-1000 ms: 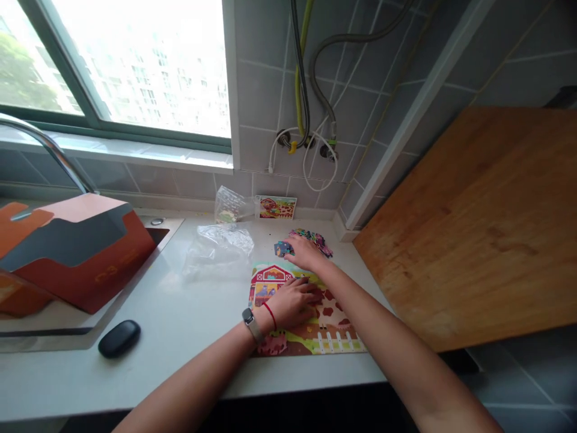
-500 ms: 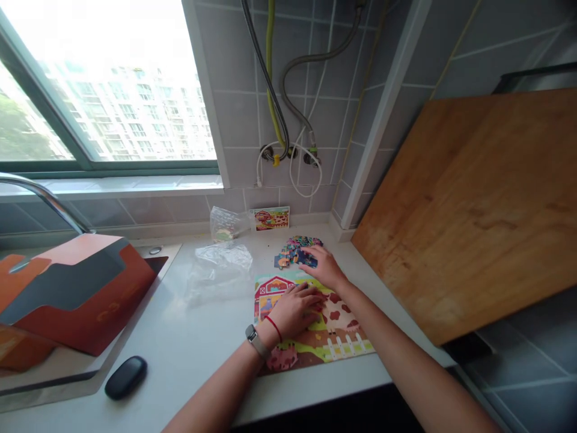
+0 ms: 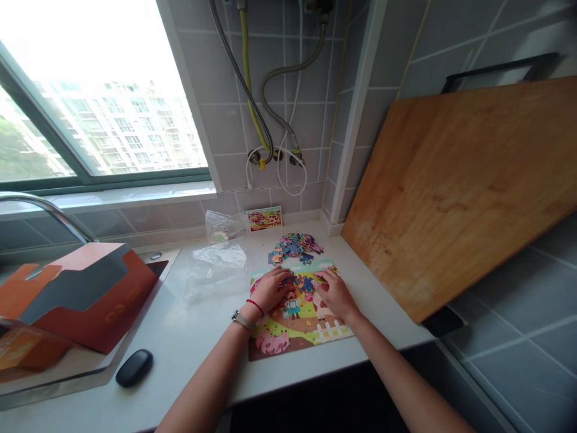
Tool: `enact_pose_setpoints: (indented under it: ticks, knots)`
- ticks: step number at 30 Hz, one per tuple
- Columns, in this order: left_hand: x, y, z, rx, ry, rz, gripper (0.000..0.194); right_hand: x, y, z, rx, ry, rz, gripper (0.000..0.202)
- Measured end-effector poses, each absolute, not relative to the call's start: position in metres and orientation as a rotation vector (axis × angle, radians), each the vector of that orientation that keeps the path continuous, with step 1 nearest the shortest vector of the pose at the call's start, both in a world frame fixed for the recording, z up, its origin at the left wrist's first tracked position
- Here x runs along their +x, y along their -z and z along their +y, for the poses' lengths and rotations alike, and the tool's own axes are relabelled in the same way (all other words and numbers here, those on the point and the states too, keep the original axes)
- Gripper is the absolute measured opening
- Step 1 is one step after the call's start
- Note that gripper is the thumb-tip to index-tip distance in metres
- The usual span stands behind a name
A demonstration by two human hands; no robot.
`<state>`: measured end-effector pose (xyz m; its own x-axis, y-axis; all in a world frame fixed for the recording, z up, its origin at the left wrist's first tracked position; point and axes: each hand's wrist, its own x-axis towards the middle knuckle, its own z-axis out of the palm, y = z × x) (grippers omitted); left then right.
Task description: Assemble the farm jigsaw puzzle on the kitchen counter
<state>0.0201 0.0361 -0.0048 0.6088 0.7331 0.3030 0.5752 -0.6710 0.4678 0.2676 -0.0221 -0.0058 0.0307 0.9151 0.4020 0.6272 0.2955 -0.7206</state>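
Note:
A farm-scene jigsaw puzzle (image 3: 311, 328) lies on the counter below both hands. My left hand (image 3: 270, 291) rests over its upper left, fingers bent round a dark blue patch that looks like a puzzle piece (image 3: 291, 281). Facing it, my right hand (image 3: 332, 293) has thumb and fingertips at a blue puzzle piece (image 3: 307, 284) over the picture. My fingers partly cover both pieces. Just behind the puzzle is a heap of loose puzzle pieces (image 3: 295, 245), mostly blue and pink, with one stray piece (image 3: 306, 258) at its front.
A small farm picture card (image 3: 265, 219) leans on the back wall. Beside it are a clear bag with pieces (image 3: 220, 231) and a crumpled plastic bag (image 3: 216, 264). An orange box (image 3: 90, 294) and black mouse-shaped object (image 3: 134, 367) lie left; a wooden board (image 3: 469, 192) leans right.
My right hand has come from the heap toward me, over the puzzle, with blue pieces now between my hands. The left hand has shifted up and left on the puzzle. The view has turned slightly.

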Motion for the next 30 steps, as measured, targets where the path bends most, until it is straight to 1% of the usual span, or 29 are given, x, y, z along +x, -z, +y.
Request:
enact_pose_setpoints:
  ticks: [6, 14, 22, 30]
  knots:
    - [0.016, 0.003, 0.039, 2.505, -0.699, 1.106, 0.023, 0.27, 0.011, -0.021, -1.432, -0.4, -1.674, 0.023]
    - [0.011, 0.006, 0.045, 2.504, -0.671, 1.17, 0.02, 0.27, 0.011, -0.02, -1.448, -0.381, -1.699, 0.025]
    - [0.01, 0.002, 0.044, 2.465, -0.722, 1.311, 0.019, 0.271, 0.009, -0.022, -1.423, -0.342, -1.76, 0.025]
    - [0.017, 0.007, 0.046, 2.418, -0.793, 1.331, 0.014, 0.266, 0.001, -0.03, -1.305, -0.333, -2.04, 0.029]
